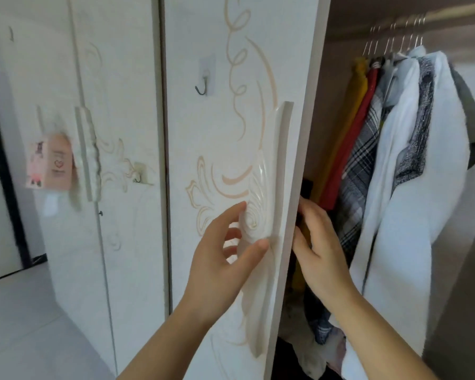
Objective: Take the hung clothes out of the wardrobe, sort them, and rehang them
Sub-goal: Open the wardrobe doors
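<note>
Soft even light, fairly bright, shadows faint. Dim inside wardrobe (324,111). Glossy highlights on door handle (258,193). Left side motion-blurred, pink box (50,161) smeared. Edges bow from wide lens. Overall slightly soft.

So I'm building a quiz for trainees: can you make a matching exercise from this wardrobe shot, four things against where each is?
1 left hand
2 right hand
3 metal hook
4 pink box

A beside the far-left handle
B on the door edge
C gripping the carved handle
D high on the door face

Pairs: 1-C, 2-B, 3-D, 4-A.
</note>
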`<action>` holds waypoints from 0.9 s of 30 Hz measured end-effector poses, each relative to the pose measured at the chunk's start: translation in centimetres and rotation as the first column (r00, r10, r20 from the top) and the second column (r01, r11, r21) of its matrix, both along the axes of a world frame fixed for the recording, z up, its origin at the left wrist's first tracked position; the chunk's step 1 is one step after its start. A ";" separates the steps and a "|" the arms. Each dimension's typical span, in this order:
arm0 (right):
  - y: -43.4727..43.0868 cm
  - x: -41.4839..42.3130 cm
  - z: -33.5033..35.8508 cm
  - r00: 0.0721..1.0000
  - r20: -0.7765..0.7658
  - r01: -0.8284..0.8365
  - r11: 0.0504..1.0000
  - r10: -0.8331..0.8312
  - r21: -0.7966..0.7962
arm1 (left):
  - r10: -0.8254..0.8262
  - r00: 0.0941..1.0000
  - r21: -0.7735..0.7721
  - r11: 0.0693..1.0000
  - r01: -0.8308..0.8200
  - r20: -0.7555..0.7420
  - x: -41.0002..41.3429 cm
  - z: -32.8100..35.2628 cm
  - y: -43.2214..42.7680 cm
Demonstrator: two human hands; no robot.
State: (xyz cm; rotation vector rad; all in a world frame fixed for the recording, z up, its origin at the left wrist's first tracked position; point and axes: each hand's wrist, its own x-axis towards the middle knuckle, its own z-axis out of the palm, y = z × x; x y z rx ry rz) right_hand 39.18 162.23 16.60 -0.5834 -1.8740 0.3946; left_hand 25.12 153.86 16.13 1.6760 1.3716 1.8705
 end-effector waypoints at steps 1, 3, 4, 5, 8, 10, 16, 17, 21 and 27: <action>-0.8 -1.1 0.1 0.997 -0.028 -0.069 0.998 0.068 -0.014 | -0.003 1.000 0.002 1.000 0.003 0.010 -0.6 0.2 -0.9; -2.4 -3.4 0.2 0.978 -0.069 -0.200 0.980 0.198 -0.021 | -0.010 1.000 0.015 1.000 0.010 0.022 -2.0 0.5 -2.7; -3.2 -4.3 0.1 0.965 -0.073 -0.255 0.967 0.253 -0.014 | -0.012 1.000 0.021 1.000 0.012 0.023 -2.6 0.6 -3.6; -4.2 -5.8 0.0 0.948 -0.072 -0.313 0.950 0.311 -0.017 | 0.006 1.000 0.025 1.000 -0.006 0.025 -3.9 0.7 -4.9; -5.8 -8.5 -0.4 0.928 -0.041 -0.371 0.927 0.370 -0.047 | 0.021 1.000 0.007 1.000 -0.022 0.013 -6.1 0.6 -6.8; -7.0 -10.8 -0.5 0.921 -0.035 -0.390 0.920 0.388 -0.047 | 0.086 0.996 -0.036 0.996 -0.086 -0.018 -7.9 0.7 -8.3; -11.3 -18.2 -0.9 0.934 0.052 -0.354 0.935 0.352 0.021 | 0.533 0.814 0.240 0.842 -0.484 -0.229 -12.4 2.6 -13.6; -11.8 -19.3 -0.9 0.939 0.075 -0.338 0.941 0.336 0.021 | 0.615 0.735 0.346 0.782 -0.519 -0.286 -13.0 3.3 -14.3; -13.3 -23.1 -0.9 0.944 0.081 -0.329 0.937 0.321 0.118 | 0.790 0.408 0.642 0.611 -0.463 -0.458 -15.1 7.0 -15.3; -14.9 -28.1 -1.6 0.944 -0.023 -0.316 0.922 0.329 0.222 | 0.721 -0.100 0.682 0.589 -0.434 -0.686 -18.7 9.7 -13.2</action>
